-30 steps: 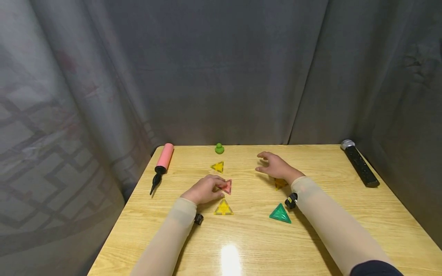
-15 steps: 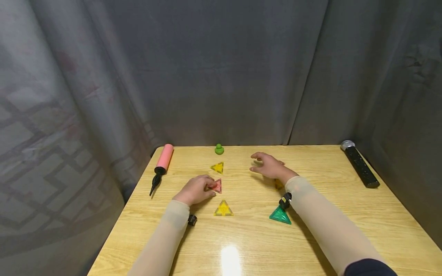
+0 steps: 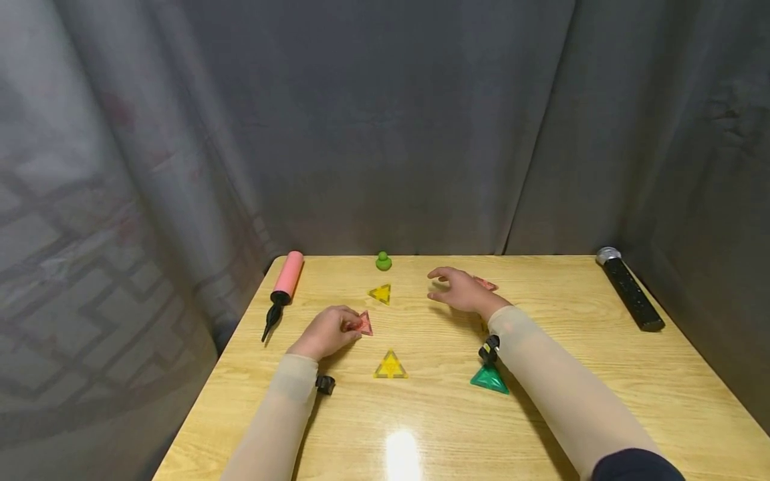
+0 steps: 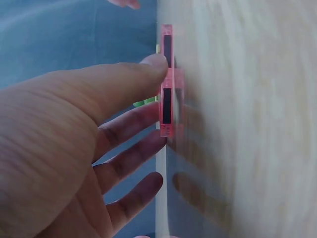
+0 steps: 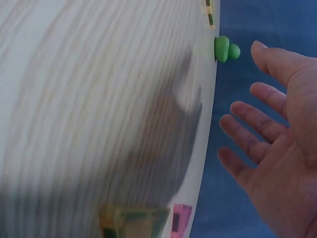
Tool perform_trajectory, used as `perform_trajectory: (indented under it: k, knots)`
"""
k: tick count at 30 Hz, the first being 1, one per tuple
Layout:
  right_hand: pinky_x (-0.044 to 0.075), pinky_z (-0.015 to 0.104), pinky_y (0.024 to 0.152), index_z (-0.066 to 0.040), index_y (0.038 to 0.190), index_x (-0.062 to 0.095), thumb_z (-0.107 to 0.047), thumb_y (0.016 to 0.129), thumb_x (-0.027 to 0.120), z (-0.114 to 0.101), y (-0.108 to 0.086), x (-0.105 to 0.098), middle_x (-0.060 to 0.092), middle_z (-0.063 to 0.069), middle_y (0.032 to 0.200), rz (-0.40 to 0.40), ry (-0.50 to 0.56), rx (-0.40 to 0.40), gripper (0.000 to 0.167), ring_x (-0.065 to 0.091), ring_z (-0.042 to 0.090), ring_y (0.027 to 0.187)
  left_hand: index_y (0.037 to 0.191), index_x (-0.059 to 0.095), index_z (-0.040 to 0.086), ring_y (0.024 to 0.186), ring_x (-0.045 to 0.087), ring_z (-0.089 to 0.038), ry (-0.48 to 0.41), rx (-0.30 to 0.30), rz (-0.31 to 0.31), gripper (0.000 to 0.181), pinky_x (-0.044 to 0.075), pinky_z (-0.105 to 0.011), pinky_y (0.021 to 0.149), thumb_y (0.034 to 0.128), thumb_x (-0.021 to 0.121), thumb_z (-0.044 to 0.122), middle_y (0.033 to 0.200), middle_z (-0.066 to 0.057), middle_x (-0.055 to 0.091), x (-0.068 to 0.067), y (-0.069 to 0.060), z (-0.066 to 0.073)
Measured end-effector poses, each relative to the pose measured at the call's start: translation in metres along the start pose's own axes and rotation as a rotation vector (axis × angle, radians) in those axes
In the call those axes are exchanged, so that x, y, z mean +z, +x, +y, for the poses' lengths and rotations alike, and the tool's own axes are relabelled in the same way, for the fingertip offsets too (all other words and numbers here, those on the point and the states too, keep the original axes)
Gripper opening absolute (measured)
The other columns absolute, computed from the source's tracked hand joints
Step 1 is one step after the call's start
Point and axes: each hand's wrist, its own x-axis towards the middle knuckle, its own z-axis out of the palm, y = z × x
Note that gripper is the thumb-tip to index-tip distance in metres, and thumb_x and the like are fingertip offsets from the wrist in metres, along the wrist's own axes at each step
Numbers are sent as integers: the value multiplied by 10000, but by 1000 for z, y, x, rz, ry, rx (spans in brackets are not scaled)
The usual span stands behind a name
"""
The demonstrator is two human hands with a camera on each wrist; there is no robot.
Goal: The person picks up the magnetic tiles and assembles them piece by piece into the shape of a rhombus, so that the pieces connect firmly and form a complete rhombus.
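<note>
My left hand [image 3: 327,332] pinches a see-through red triangle tile [image 3: 365,323] low over the table. In the left wrist view the thumb lies against the near edge of that tile [image 4: 167,106], and the other fingers reach behind it. My right hand [image 3: 462,290] hovers above the wood with fingers spread and nothing in them. A second red triangle tile [image 3: 486,284] lies just behind it. Under the right wrist an orange triangle tile is almost wholly hidden in the head view; part of this tile [image 5: 133,220] shows in the right wrist view.
Two yellow triangle tiles [image 3: 381,293] lie between the hands, one far and one near. A green triangle tile [image 3: 490,379] sits beneath the right forearm. Around the edges are a pink hand pump [image 3: 287,277], a small green knobbed object [image 3: 383,261] and a black microphone [image 3: 628,290].
My left hand has shifted left, carrying or sliding the red tile along with it. My right hand has drifted slightly left, uncovering the red tile behind it and covering more of the orange one.
</note>
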Motion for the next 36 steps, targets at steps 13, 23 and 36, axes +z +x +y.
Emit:
perform_trajectory:
  k: [13,23,36]
  knots:
    - [450,545,1113,-34,1490,546,-226,1019,726,-12,18,21,566,135,1487,-74,61,-37,540,533,363,1370,1075,833,143,1111,663,-231,-99,-23,73,153,552,-410,987,923,830,124,1123,35,729,2,-1,-10]
    - [430,526,1138,-63,1543,504,-242,1018,727,-24,29,40,508,124,1548,-98,14,-36,598,495,345,1412,1084,836,138,1112,657,-230,-126,-57,78,159,538,-417,1014,926,826,119,1108,23,730,1,-3,-5]
    - [362,510,1194,-12,1562,460,-165,1029,700,-40,32,56,461,166,1588,-95,3,-63,604,418,353,1475,1094,830,152,1115,657,-227,-164,-47,87,176,540,-425,1012,919,837,138,1112,40,722,5,-5,-7]
